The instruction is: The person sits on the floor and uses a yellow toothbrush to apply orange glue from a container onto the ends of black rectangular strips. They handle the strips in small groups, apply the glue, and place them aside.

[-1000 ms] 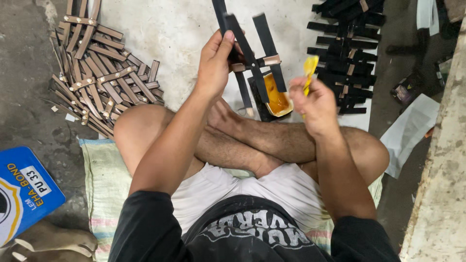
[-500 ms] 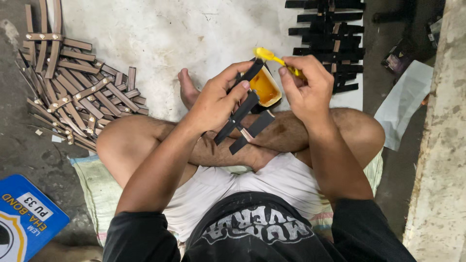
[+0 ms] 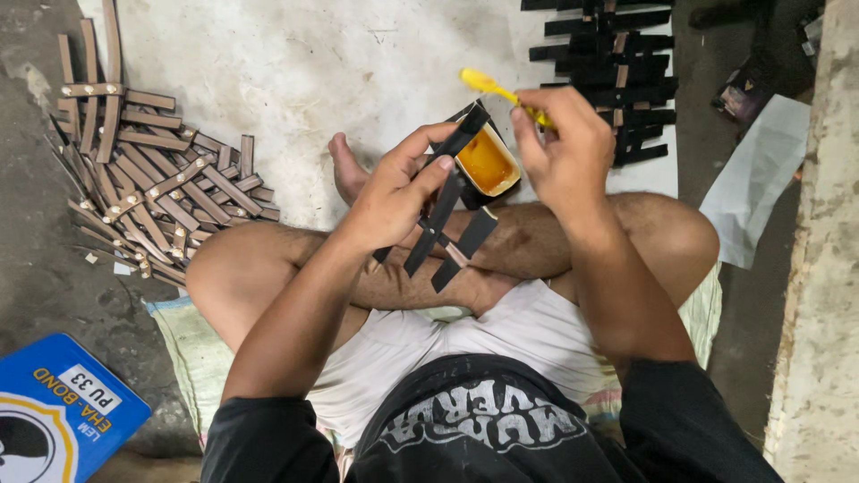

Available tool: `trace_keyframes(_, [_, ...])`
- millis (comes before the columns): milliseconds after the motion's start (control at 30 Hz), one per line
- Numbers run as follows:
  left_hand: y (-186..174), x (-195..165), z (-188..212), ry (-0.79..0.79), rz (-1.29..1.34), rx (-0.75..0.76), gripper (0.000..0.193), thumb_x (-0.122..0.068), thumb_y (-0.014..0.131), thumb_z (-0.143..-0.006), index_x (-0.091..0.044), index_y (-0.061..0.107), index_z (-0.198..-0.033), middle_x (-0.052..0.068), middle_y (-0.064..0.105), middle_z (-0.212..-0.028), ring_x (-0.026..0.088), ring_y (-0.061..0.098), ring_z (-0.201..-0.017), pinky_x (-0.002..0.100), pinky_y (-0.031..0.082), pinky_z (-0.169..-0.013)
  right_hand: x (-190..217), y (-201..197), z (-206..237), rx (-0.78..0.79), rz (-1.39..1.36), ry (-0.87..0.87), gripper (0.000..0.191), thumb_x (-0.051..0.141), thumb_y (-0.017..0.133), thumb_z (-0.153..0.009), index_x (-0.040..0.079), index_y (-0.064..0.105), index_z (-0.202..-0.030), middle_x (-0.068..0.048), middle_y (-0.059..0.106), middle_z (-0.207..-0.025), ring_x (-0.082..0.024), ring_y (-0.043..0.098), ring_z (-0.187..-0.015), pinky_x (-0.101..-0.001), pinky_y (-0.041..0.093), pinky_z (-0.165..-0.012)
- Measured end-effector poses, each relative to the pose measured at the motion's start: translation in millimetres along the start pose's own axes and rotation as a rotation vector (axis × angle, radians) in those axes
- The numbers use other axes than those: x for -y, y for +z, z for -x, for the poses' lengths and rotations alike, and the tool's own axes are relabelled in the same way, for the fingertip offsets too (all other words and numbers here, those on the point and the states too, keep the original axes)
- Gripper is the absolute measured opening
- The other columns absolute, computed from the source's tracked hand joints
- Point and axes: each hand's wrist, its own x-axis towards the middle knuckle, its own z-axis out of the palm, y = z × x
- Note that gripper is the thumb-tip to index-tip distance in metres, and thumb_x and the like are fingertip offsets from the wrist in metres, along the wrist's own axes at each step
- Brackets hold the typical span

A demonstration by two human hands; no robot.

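Observation:
I sit cross-legged on a woven mat. My left hand [image 3: 394,192] grips a black strap piece [image 3: 447,210] made of crossed flat strips, held tilted above my shins. My right hand [image 3: 559,156] holds a yellow-handled brush [image 3: 488,85] whose handle points up and left; its bristle end is hidden by my fingers. A small dark cup of orange-yellow glue [image 3: 486,161] sits on the floor just beyond my legs, right behind the top of the strap piece and between both hands.
A pile of brown strap pieces [image 3: 148,192] lies on the floor at the left. Rows of black strap pieces [image 3: 613,67] lie at the upper right. A blue tin [image 3: 63,416] sits at the lower left, pale paper [image 3: 752,183] and a concrete ledge [image 3: 819,295] at the right.
My left hand has brought the black strap piece down from in front of me to just over my legs. My right hand with the brush has moved in beside the glue cup.

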Motion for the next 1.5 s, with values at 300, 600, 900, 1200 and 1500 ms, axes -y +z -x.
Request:
trace_keyframes(300, [-10,8,-9,0.153,-0.116,-0.091,0.038,-0.02,0.078,-0.1,-0.001,0.058,-0.127,-0.004,0.051,-0.087,0.005,0.048,-0.079,0.021,0.04,-0.067,-25,-1,14,-0.009,-0.599,0.26,0.012,0.003,0.071,-0.109,-0.001,0.066,-0.119,-0.003,0.065,-0.105,-0.005,0.057,-0.087,-0.0202,0.046,-0.078])
trace_keyframes(600, [-4,7,-9,0.134,-0.138,-0.232,0.033,-0.013,0.083,-0.091,-0.001,0.069,-0.118,0.002,0.07,-0.104,0.006,0.064,-0.091,0.021,0.052,-0.078,-2,-12,4,0.09,-0.232,-0.038,0.011,0.0,0.075,-0.1,-0.002,0.072,-0.11,-0.011,0.069,-0.1,-0.013,0.064,-0.082,-0.0235,0.05,-0.066])
trace_keyframes(900, [-11,7,-9,0.147,0.07,-0.2,0.029,-0.011,0.079,-0.094,-0.002,0.066,-0.118,0.003,0.071,-0.105,0.008,0.068,-0.094,0.022,0.057,-0.082,1,-10,-1,0.082,-0.291,0.109,0.006,0.002,0.075,-0.101,0.001,0.072,-0.107,-0.007,0.067,-0.093,-0.013,0.056,-0.069,-0.023,0.041,-0.057])
trace_keyframes(1200, [-3,9,-11,0.225,0.119,-0.133,0.027,-0.011,0.076,-0.099,-0.001,0.059,-0.118,0.005,0.071,-0.11,0.011,0.072,-0.108,0.026,0.06,-0.094,-18,5,8,0.125,-0.679,0.424,0.015,0.009,0.073,-0.106,-0.001,0.068,-0.116,0.0,0.069,-0.1,-0.005,0.06,-0.09,-0.0207,0.049,-0.08])
trace_keyframes(1500, [7,-4,-6,0.08,-0.101,-0.171,0.056,-0.022,0.092,-0.079,-0.001,0.058,-0.119,0.003,0.067,-0.1,0.01,0.072,-0.091,0.023,0.059,-0.079,-19,18,25,0.266,-0.757,0.55,0.02,0.001,0.082,-0.093,-0.001,0.069,-0.108,-0.002,0.068,-0.097,-0.007,0.061,-0.085,-0.023,0.052,-0.077])
